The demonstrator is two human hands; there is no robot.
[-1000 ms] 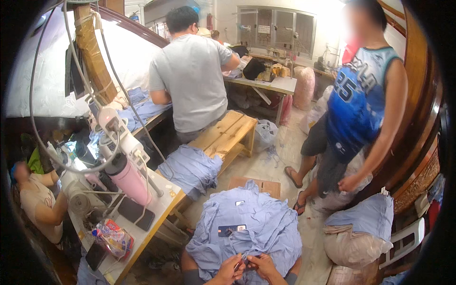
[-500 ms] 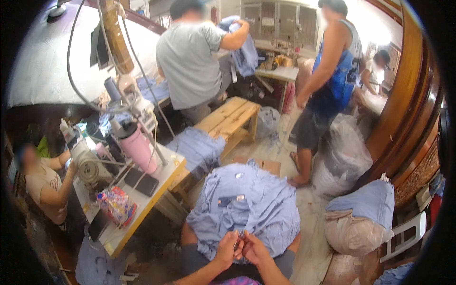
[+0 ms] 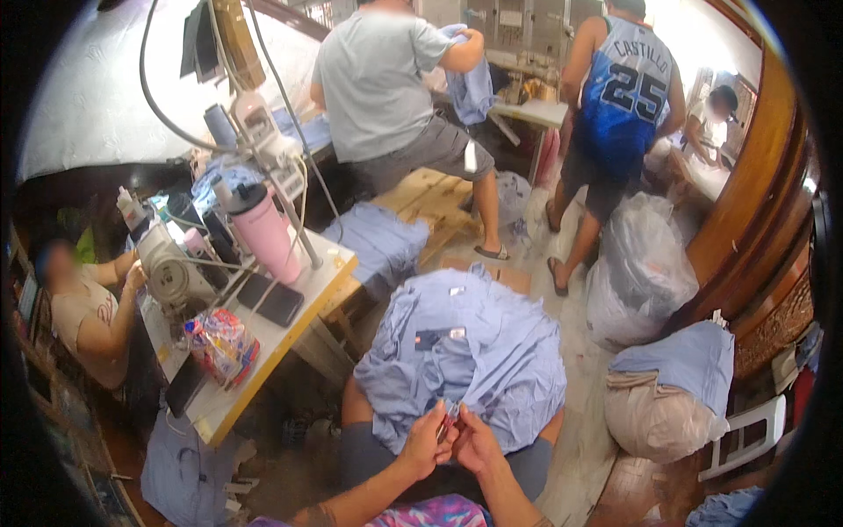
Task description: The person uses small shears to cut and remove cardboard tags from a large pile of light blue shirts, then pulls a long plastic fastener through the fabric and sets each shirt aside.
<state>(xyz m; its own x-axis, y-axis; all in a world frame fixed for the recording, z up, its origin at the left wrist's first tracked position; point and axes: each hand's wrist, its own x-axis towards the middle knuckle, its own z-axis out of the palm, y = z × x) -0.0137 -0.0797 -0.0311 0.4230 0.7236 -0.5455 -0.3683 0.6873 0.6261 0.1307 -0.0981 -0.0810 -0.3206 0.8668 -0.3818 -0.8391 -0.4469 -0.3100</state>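
Observation:
A heap of light-blue cloth garments [image 3: 500, 351] covers my lap, with a dark label patch and a small white tag showing on top. At its near edge my left hand [image 3: 428, 441] and my right hand [image 3: 479, 444] meet, both closed with fingertips almost touching. My right hand pinches a bit of the garment's edge. Between the fingers of my left hand sits something small, dark and reddish, too small to name.
On the left, a sewing table [image 3: 290, 338] carries a sewing machine [image 3: 176, 272], a pink tumbler [image 3: 266, 233], phones and a colourful packet [image 3: 221, 344]. A wooden bench [image 3: 430, 198] lies ahead. Bundled cloth [image 3: 659, 413] and a plastic bag [image 3: 641, 272] stand right. Several people work nearby.
The person in the blue jersey has turned away and stepped farther off. The person in grey has swung a leg over the bench. My hands stay together at the cloth's edge.

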